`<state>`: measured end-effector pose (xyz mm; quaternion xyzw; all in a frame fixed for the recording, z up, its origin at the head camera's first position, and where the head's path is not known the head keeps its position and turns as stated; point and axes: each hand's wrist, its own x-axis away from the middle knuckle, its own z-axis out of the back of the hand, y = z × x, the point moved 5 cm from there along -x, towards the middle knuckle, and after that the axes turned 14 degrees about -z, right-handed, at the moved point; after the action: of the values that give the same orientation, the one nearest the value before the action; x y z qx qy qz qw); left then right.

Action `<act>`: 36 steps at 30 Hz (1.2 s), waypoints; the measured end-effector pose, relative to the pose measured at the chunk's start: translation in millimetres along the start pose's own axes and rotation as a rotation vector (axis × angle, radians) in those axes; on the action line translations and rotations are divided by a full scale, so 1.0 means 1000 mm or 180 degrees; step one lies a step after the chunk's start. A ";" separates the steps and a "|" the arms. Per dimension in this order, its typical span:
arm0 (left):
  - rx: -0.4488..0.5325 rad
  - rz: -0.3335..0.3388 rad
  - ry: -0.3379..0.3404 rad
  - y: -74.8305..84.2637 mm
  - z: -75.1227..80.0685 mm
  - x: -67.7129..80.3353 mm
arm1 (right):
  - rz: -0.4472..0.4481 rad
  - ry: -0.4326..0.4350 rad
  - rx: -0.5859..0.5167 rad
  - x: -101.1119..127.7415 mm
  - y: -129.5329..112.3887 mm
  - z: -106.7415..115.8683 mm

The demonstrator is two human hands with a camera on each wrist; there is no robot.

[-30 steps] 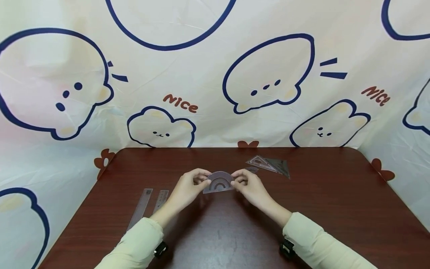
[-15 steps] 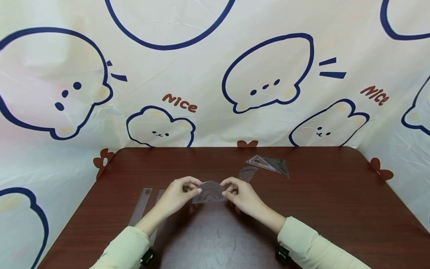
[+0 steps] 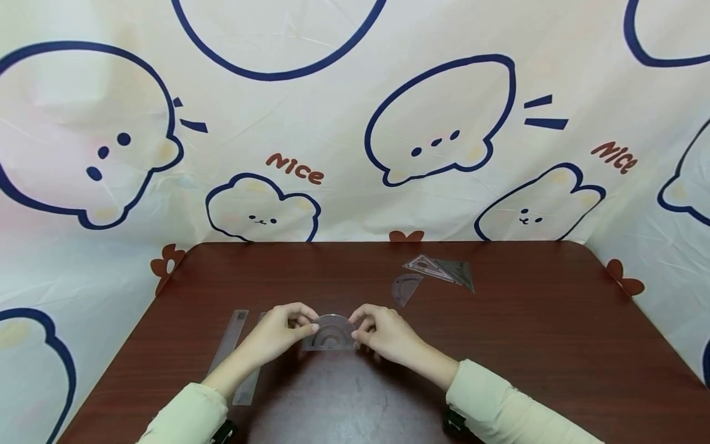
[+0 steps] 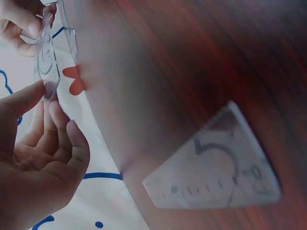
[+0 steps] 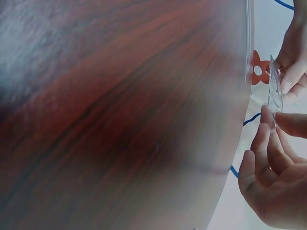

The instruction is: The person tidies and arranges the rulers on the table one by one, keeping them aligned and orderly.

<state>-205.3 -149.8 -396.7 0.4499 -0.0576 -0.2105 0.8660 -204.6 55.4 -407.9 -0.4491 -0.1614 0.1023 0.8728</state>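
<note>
A clear protractor [image 3: 331,334] is held above the table between both hands, its curved edge away from me. My left hand [image 3: 277,334] pinches its left end between thumb and fingers. On the opposite end, my right hand [image 3: 387,334] grips it the same way. In the left wrist view the protractor [image 4: 46,60] appears nearly edge-on, and the right wrist view shows it [image 5: 274,91] as a thin strip. Beneath the left forearm lie a long clear ruler [image 3: 230,336] and a shorter one [image 3: 246,388], both partly covered.
A second protractor [image 3: 406,288] lies on the brown table [image 3: 532,333] beyond the right hand. Behind it are two set squares, a clear one [image 3: 428,266] and a darker one [image 3: 461,272], touching or overlapping. A printed cloth [image 3: 344,123] hangs along the table's back edge.
Both hands have drawn the protractor toward me and to the left. The second protractor, mostly hidden behind the right hand before, now shows fully.
</note>
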 end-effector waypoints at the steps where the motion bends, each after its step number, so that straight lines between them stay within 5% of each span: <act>1: 0.0001 -0.0013 -0.0034 -0.001 0.001 0.002 | -0.0001 -0.0021 0.0013 0.000 -0.001 -0.002; 17: 0.0104 -0.0117 -0.0387 -0.013 0.005 0.024 | -0.0200 -0.0208 0.0439 0.008 -0.013 -0.026; 28: 0.0105 -0.0313 -0.0709 -0.018 0.006 0.037 | 0.0031 -0.0360 0.0817 0.012 -0.021 -0.043; 36: 0.0106 -0.0322 -0.0802 -0.021 0.007 0.044 | 0.0098 -0.0225 0.1147 0.014 -0.025 -0.050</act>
<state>-173.9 -184.0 -413.7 0.4364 -0.1467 -0.3078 0.8326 -172.4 7.9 -412.5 -0.2840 -0.1642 0.1587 0.9312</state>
